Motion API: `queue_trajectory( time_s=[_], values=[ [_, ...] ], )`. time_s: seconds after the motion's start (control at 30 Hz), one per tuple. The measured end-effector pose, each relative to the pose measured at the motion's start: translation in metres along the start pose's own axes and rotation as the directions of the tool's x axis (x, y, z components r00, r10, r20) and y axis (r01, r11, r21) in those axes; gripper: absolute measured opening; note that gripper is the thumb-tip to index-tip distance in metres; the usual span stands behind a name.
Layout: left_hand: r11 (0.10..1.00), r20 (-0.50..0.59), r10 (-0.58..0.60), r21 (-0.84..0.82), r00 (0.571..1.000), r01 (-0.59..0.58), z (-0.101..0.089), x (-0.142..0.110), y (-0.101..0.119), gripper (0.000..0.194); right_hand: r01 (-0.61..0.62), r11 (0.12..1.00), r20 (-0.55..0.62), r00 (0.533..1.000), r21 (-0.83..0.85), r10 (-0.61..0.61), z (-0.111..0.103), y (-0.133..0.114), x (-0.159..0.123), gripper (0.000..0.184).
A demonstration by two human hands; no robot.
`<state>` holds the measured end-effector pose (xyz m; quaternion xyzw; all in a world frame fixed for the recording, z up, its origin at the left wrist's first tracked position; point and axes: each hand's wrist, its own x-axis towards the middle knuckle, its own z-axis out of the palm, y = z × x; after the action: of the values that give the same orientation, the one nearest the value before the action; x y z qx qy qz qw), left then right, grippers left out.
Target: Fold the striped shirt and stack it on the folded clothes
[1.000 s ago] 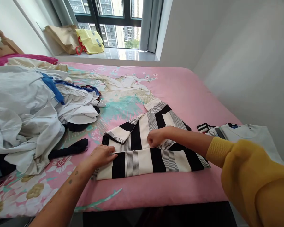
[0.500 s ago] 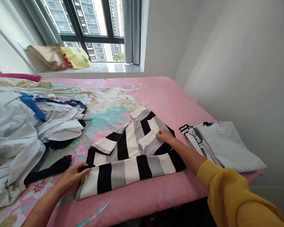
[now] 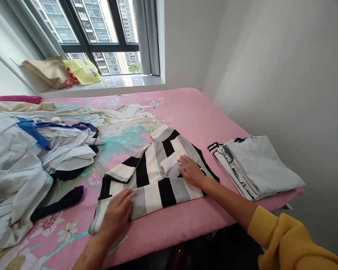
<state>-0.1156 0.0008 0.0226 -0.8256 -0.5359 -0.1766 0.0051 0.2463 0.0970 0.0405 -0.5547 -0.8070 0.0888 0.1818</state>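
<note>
A black-and-cream striped shirt (image 3: 150,162) lies on the pink bed, its lower part folded up over itself along the near side. Both sleeves are turned inward on top of the body. My left hand (image 3: 118,210) rests flat on the folded lower band, near its left end, fingers stretched out. On the right sleeve, close to the cuff, lies my right hand (image 3: 190,171) with its fingers spread. Neither hand grips the cloth. Part of the folded band is hidden under my left hand and right forearm.
A stack of folded shirts (image 3: 255,165) sits on the bed's right edge. Loose white clothes (image 3: 19,165) are heaped at the left, with a black garment piece (image 3: 58,204) beside them. A paper bag (image 3: 46,71) and a yellow bag (image 3: 83,71) stand on the windowsill (image 3: 124,80).
My left hand has let go of the band's left corner and moved right to lie flat on it. The right hand has opened from its pinch on the sleeve. The view has shifted slightly.
</note>
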Motion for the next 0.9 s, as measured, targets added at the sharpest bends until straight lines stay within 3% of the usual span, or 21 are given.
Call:
queue_trajectory(
  time_s=[0.07, 0.13, 0.23, 0.3, 0.4, 0.5, 0.63, 0.7, 0.8, 0.9],
  values=[
    [0.999, 0.123, 0.023, 0.047, 0.992, -0.029, 0.010, -0.004, 0.018, 0.044, 0.065, 0.997, 0.095, 0.994, -0.041, -0.061, 0.010, -0.002, -0.022, 0.049],
    [0.996, 0.202, -0.040, 0.092, 0.979, 0.021, 0.014, -0.012, 0.024, 0.054, 0.084, 0.994, 0.200, 0.977, -0.076, -0.067, 0.018, 0.000, -0.038, 0.056],
    [0.988, 0.267, -0.144, 0.099, 0.953, 0.122, 0.007, -0.021, 0.024, 0.060, 0.016, 0.993, 0.220, 0.975, -0.113, 0.009, 0.022, -0.005, -0.045, 0.061],
    [0.984, 0.273, -0.176, 0.068, 0.946, 0.163, 0.000, -0.018, 0.028, 0.054, -0.002, 0.994, 0.181, 0.983, -0.112, 0.023, 0.023, -0.019, -0.044, 0.062],
    [0.984, 0.229, -0.179, 0.033, 0.957, 0.177, -0.007, -0.006, 0.033, 0.045, 0.127, 0.989, 0.151, 0.982, -0.079, -0.114, 0.024, -0.039, -0.046, 0.056],
    [0.953, 0.167, -0.299, 0.095, 0.939, 0.287, -0.011, -0.004, 0.017, 0.043, 0.188, 0.980, 0.071, 0.980, -0.066, -0.184, 0.022, -0.031, -0.055, 0.049],
    [0.846, 0.106, -0.530, 0.127, 0.841, 0.517, -0.024, -0.028, -0.032, 0.046, -0.012, 0.999, -0.191, 0.982, -0.052, 0.002, 0.005, 0.030, -0.074, 0.044],
    [0.789, 0.115, -0.614, 0.088, 0.781, 0.608, -0.033, -0.039, -0.052, 0.048, -0.134, 0.991, -0.227, 0.966, -0.027, 0.125, -0.005, 0.060, -0.083, 0.043],
    [0.723, 0.188, -0.680, 0.016, 0.709, 0.690, -0.041, -0.043, -0.066, 0.047, -0.303, 0.952, -0.096, 0.948, 0.038, 0.305, -0.018, 0.080, -0.094, 0.040],
    [0.696, 0.265, -0.684, -0.044, 0.680, 0.717, -0.045, -0.038, -0.067, 0.040, -0.439, 0.897, 0.104, 0.896, 0.057, 0.432, -0.029, 0.075, -0.102, 0.036]
  ],
)
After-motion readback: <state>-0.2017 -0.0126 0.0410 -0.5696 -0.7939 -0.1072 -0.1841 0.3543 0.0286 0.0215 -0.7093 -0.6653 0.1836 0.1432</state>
